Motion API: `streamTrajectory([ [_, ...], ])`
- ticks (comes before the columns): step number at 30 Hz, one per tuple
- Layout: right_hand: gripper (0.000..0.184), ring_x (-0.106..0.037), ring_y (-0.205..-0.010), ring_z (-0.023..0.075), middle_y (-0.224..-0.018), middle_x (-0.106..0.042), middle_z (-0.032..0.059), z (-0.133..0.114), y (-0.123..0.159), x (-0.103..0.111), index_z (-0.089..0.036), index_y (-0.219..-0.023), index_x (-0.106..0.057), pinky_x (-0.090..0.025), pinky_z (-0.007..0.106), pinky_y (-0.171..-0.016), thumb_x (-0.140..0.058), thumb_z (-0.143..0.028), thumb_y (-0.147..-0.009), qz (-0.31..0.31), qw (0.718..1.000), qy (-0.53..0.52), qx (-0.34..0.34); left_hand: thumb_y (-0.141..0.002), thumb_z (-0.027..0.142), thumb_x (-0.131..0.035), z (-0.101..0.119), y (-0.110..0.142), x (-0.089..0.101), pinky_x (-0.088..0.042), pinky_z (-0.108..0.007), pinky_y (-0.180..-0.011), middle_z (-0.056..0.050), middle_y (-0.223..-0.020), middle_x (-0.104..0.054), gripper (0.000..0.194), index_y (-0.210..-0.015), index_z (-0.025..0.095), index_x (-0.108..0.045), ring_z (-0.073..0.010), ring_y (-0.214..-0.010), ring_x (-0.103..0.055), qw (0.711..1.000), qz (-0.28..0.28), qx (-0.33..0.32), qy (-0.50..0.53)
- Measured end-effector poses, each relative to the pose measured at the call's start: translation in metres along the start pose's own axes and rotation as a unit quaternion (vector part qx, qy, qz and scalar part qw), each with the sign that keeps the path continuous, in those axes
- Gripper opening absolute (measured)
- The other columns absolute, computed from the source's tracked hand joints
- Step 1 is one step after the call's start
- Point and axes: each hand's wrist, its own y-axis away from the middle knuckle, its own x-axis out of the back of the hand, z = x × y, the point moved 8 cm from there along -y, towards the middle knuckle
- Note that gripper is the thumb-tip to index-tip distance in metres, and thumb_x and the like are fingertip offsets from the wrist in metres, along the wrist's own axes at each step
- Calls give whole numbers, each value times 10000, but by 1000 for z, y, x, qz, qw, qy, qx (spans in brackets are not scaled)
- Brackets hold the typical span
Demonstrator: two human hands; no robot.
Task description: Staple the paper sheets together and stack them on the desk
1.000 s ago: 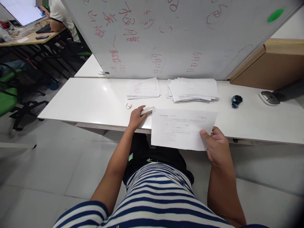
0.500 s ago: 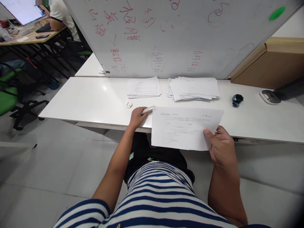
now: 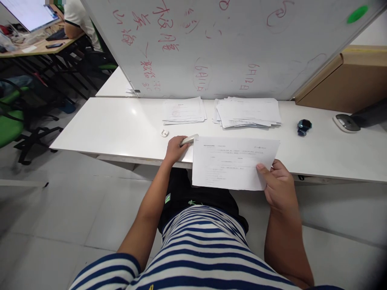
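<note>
My left hand (image 3: 175,150) is closed around a pale stapler (image 3: 189,140) at the front edge of the white desk. The stapler's tip meets the upper left corner of some printed sheets (image 3: 232,163), where a short dark mark shows. My right hand (image 3: 279,183) pinches the right side of these sheets, thumb on top and fingers behind. They tilt over the desk edge, above my lap. Beyond them lie a smaller paper stack (image 3: 184,110) on the left and a thicker, uneven paper stack (image 3: 249,112) on the right.
On the desk (image 3: 99,125) are a small white curled object (image 3: 164,133), a dark watch (image 3: 304,127) and a grey-and-white mouse-like device (image 3: 347,123). A whiteboard (image 3: 223,48) with red writing rises behind the stacks. A cardboard box (image 3: 347,80) stands at right; a person (image 3: 80,22) sits far left.
My right hand and the right side of the sheets have shifted slightly left. My left hand and the stapler stay nearly in place.
</note>
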Motion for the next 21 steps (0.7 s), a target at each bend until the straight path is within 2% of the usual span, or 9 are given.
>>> streamTrajectory([
  [3,336,-662,-935,234,-1018,-701,29,11,-5,-3,-289,-1044,-605,-534,409,-884,-685,-423,-747,-1,1000,-2,-30,-820,322,-534,1,1,0,-424,-337,-875,-37,-1036,-659,275,-1062,228,-625,-223,-983,-569,1000,3,0,2],
  [6,343,-665,-927,225,-1017,-703,30,20,-14,-8,-283,-1051,-590,-544,387,-855,-662,-448,-759,-15,999,17,-33,-819,326,-540,1,1,1,-431,-343,-858,-40,-1027,-660,273,-1059,229,-626,-229,-974,-574,1000,3,3,3],
  [10,352,-666,-943,226,-1027,-702,46,21,-46,-25,-252,-1041,-580,-546,374,-833,-650,-457,-764,-58,998,20,-14,-816,318,-530,0,0,0,-429,-346,-872,-44,-1039,-664,283,-1066,229,-627,-236,-990,-575,1000,-3,5,-9],
  [14,409,-654,-983,230,-1054,-697,65,11,-102,-66,-211,-1052,-587,-516,393,-883,-685,-437,-725,-124,992,7,0,-804,280,-523,-2,-3,-1,-439,-352,-838,-56,-997,-668,252,-1019,225,-643,-244,-962,-586,999,-4,11,-37],
  [16,382,-650,-997,223,-1042,-699,54,4,-135,-91,-210,-1010,-598,-500,383,-908,-714,-385,-691,-126,992,-7,6,-795,290,-539,-3,-4,-2,-444,-359,-813,-64,-962,-667,222,-974,221,-651,-253,-938,-593,999,-7,15,-48],
  [21,204,-685,-780,214,-806,-718,39,9,-202,-167,-194,-822,-584,-548,399,-803,-696,-254,-662,-127,988,-57,-70,-782,343,-587,-4,-7,-3,-436,-374,-838,-58,-982,-672,253,-999,224,-641,-256,-948,-597,999,-2,17,-45],
])
